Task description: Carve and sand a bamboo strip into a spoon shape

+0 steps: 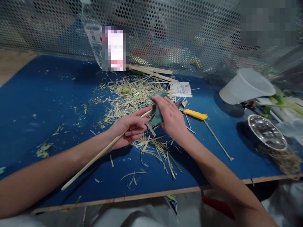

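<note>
Two grips work close together above the blue tabletop [47, 94]. Your left grip [129, 127] is closed narrowly around a long, thin stick [99, 154], with its lower end reaching back beside your forearm toward the near edge. Its upper tip pokes out past your fingers and meets a green pad [157, 115]. Your right grip [171, 118] pinches that folded pad between thumb and fingers, just beside the left grip.

Shavings [132, 94] lie in a loose heap beneath both grips and spread out ahead of them. Straight ahead of the right grip, a printed card [181, 89] lies at the heap's edge. A yellow cutter [195, 114] sits just to the right of that grip, and a thin rod [219, 140] runs from its end toward the near edge.

Farther ahead, flat strips [151, 72] lie against a mesh screen [180, 25], next to a plastic bottle [93, 39] partly hidden by a blurred patch. Well to the right of the grips, a white cup [246, 85] lies on its side, and nearer you sits a steel bowl [267, 132].
</note>
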Demonstrator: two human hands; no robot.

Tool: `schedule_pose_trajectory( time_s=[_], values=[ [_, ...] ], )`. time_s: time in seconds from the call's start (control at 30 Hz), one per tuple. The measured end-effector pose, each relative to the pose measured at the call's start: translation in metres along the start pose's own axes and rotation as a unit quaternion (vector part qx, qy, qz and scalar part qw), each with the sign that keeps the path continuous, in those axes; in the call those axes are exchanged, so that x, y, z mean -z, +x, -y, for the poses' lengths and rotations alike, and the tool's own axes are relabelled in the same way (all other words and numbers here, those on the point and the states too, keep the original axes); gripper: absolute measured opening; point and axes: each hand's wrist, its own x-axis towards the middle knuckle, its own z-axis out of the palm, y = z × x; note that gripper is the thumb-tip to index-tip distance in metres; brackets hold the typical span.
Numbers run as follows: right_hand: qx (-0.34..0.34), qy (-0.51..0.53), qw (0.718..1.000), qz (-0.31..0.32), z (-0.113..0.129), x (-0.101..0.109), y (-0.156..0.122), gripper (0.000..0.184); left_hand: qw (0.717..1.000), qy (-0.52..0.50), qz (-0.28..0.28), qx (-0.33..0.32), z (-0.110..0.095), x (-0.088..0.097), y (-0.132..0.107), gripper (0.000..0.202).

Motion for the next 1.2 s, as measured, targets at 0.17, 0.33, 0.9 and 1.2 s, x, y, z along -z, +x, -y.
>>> schedule_pose_trajectory(
  time_s=[0.17, 0.33, 0.9, 1.2],
  values=[
    [0.018, 0.009, 1.0, 0.022, 0.007, 0.002, 0.002, 0.075, 1.0, -0.01, -0.002, 0.003, 0.0, -0.002, -0.001, 0.057],
    [-0.007, 0.002, 1.0, -0.006, 0.008, 0.003, 0.003, 0.075, 0.999, -0.041, 0.001, -0.008, -0.001, -0.003, -0.002, 0.05],
    [0.011, 0.017, 0.999, 0.044, 0.004, 0.005, 0.0, 0.076, 0.989, -0.147, 0.03, 0.001, -0.007, -0.012, -0.009, 0.029],
    [0.021, 0.022, 1.0, -0.004, 0.005, 0.003, 0.0, 0.076, 0.98, -0.196, 0.039, 0.017, -0.007, -0.015, -0.012, 0.032]
  ],
)
